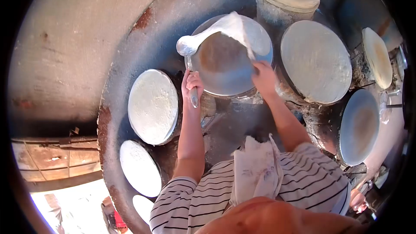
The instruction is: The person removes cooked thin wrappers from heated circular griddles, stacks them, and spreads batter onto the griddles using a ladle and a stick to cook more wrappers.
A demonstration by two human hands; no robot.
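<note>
While the left hand (pixel 193 82) has its fingers wrapped round the ladle (pixel 186 46) mid-handle, the bowl sits just beyond the grip on the far side, over the left rim of the center griddle (pixel 216 78); handle end sticks out on the near side. Can't tell if bowl touches metal. Right hand (pixel 263 77) is closed on the near end of a thin stick (pixel 248 43), at the griddle's right edge; stick runs far and left from the grip, blurred. White batter (pixel 262 39) covers the far right of the plate, and a white band reaches from ladle bowl to stick's far end. Middle and near part of plate bare, brownish patch in the middle. White-coated griddle (pixel 154 106) near left; pale-topped griddle (pixel 316 63) just right.
</note>
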